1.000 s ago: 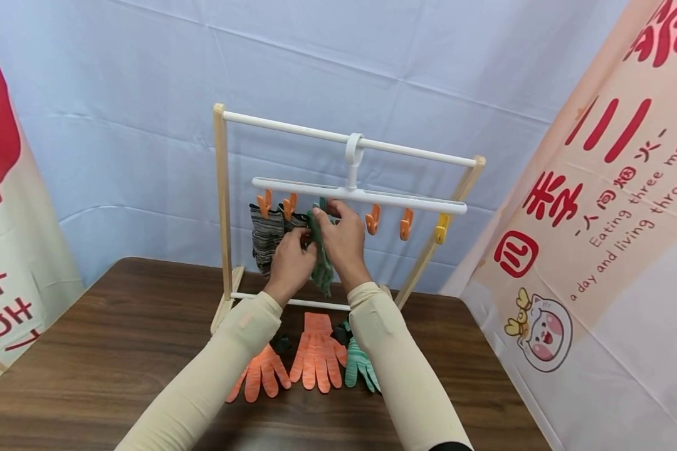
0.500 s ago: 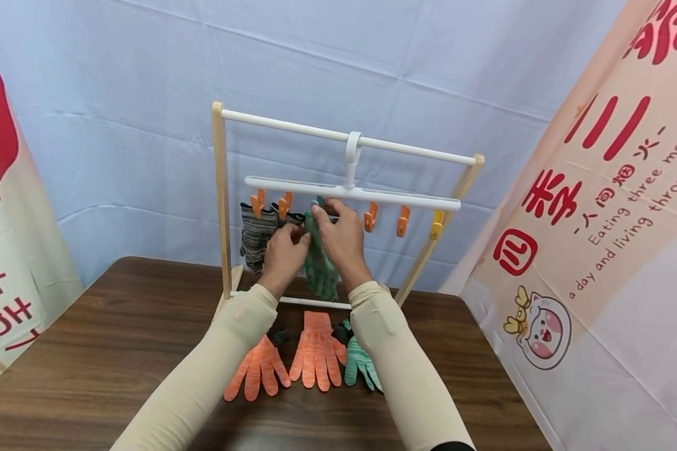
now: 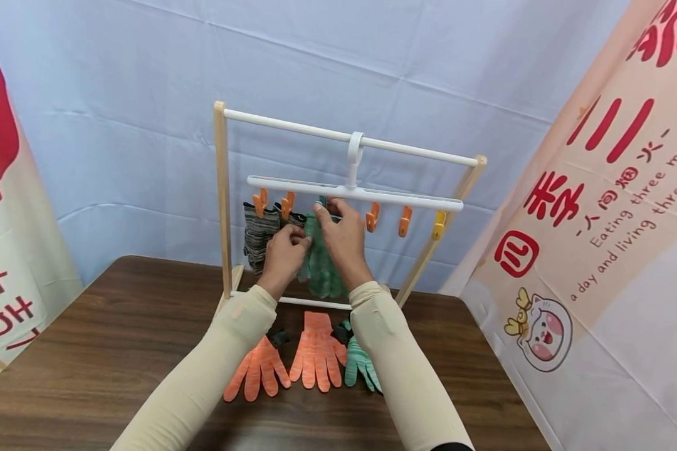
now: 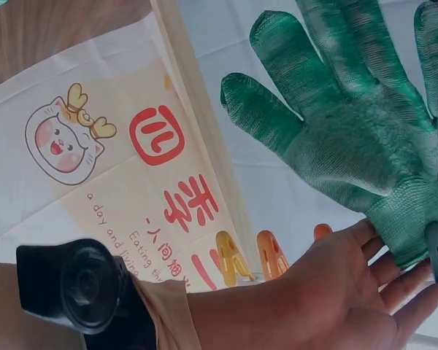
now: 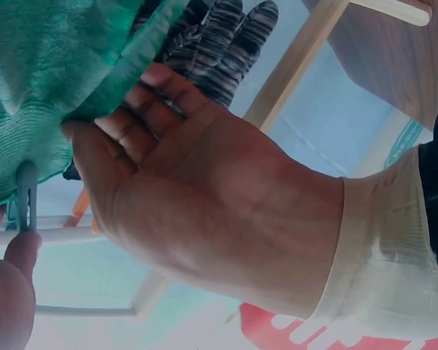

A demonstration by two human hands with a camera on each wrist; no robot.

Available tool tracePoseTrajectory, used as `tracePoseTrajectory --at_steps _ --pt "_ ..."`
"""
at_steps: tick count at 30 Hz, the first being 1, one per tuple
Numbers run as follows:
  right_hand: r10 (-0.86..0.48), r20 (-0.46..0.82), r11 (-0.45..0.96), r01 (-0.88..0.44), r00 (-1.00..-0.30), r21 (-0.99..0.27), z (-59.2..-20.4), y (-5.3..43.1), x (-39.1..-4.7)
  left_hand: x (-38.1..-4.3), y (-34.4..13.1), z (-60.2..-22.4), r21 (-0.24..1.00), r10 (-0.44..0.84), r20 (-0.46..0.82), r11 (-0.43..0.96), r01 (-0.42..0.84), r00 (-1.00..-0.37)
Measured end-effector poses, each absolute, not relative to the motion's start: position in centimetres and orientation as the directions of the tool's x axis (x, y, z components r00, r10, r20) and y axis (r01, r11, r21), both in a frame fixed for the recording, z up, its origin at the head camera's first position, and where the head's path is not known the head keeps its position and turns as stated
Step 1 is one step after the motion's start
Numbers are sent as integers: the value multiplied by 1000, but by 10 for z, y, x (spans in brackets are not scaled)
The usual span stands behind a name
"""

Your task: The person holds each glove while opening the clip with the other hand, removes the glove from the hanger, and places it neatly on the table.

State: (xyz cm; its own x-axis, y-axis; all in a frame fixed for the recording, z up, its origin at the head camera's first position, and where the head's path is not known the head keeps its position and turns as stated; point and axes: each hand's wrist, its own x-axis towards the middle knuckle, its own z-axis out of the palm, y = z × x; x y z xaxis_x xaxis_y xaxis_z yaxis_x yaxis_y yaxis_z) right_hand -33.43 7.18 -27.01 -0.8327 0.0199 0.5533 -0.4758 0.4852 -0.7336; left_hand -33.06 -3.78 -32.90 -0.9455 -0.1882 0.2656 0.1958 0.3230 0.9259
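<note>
A green knit glove (image 3: 324, 275) hangs fingers down under the white hanger (image 3: 304, 186). My left hand (image 3: 283, 255) pinches the glove's side edge near the cuff, as the right wrist view shows. My right hand (image 3: 344, 239) is at the cuff, its thumb and fingers pinching a grey-green clothespin (image 4: 436, 251). That clothespin's jaws overlap the cuff in both wrist views. Left of my hands, a grey-black striped glove (image 3: 259, 238) hangs from orange clothespins (image 3: 260, 202), with another dark glove partly hidden behind my left hand.
Orange clothespins (image 3: 373, 217) and a yellow clothespin (image 3: 439, 225) hang on the hanger's right half. The hanger hooks over a wood-framed rack (image 3: 222, 200). On the table (image 3: 101, 332) lie orange gloves (image 3: 316, 354) and a mint striped glove (image 3: 361, 363), partly covered by my right sleeve.
The green glove has turned from edge-on to spread flatter toward me. My left hand shifted slightly left, and the hanger swung a little left. My right hand stayed at the clothespin.
</note>
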Motion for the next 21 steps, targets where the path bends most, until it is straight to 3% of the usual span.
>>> tracePoseTrajectory --at_steps 21 --pt "130 582 502 -453 -803 -737 -274 70 -335 -321 -44 -335 902 -123 303 355 243 -945"
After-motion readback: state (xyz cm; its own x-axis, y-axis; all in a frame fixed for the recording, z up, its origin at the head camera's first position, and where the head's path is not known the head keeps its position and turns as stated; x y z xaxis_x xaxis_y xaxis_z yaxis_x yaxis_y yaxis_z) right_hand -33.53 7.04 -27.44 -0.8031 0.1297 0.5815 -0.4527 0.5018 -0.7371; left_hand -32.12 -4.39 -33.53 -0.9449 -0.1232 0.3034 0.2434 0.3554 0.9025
